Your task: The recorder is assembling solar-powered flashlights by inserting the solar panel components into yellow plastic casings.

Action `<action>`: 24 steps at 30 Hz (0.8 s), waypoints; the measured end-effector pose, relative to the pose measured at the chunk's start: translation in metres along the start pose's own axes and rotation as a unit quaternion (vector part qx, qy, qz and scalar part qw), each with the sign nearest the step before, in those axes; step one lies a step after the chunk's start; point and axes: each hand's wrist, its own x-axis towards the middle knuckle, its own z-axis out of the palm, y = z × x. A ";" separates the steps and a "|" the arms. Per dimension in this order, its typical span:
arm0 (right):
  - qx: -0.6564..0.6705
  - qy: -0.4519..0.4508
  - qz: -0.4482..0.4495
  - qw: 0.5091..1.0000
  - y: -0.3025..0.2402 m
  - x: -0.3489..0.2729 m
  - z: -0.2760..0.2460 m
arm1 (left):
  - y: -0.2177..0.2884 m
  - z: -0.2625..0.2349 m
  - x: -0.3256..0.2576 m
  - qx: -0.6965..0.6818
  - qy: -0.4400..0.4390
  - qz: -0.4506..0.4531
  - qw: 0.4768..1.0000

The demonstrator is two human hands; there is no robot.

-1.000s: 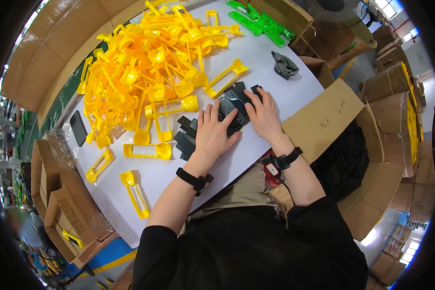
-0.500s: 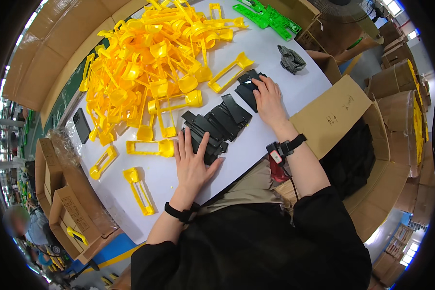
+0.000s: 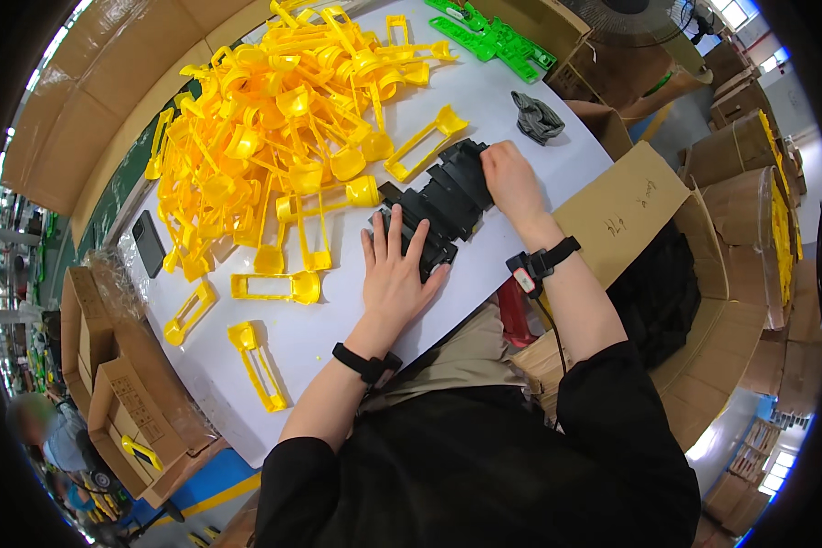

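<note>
A row of flat black plastic strips (image 3: 449, 196) lies overlapping on the white tabletop (image 3: 338, 365) in front of me. My left hand (image 3: 397, 279) rests flat at the row's near-left end, fingers spread and touching the strips. At the far-right end, my right hand (image 3: 515, 184) is closed, its curled fingertips against the last strips; what they pinch, if anything, is hidden. Just beyond the row lies a yellow plastic frame (image 3: 426, 143) with a long opening. A large heap of similar yellow frames (image 3: 274, 128) covers the table's far left.
Loose yellow frames lie left of my left hand. A black phone (image 3: 148, 245) is at the left edge. Green plastic parts (image 3: 498, 41) and a crumpled dark grey bundle (image 3: 538, 119) are at the far right. Cardboard boxes (image 3: 137, 411) flank the table; an open one (image 3: 712, 310) holds black material.
My left hand has slid right, pushing its strips toward the others. The two groups of strips now form one row. My right hand's fingers have curled from lying flat.
</note>
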 end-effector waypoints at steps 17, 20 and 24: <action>0.152 0.177 0.025 0.972 0.063 -0.027 -0.159 | 0.107 0.055 0.056 -0.052 0.057 0.078 0.994; 0.037 0.283 -0.046 0.957 0.125 -0.082 -0.223 | 0.098 0.063 0.053 -0.063 0.082 0.082 0.991; -0.126 0.296 0.175 0.931 0.235 -0.169 -0.313 | 0.106 0.059 0.056 -0.074 0.088 0.074 0.991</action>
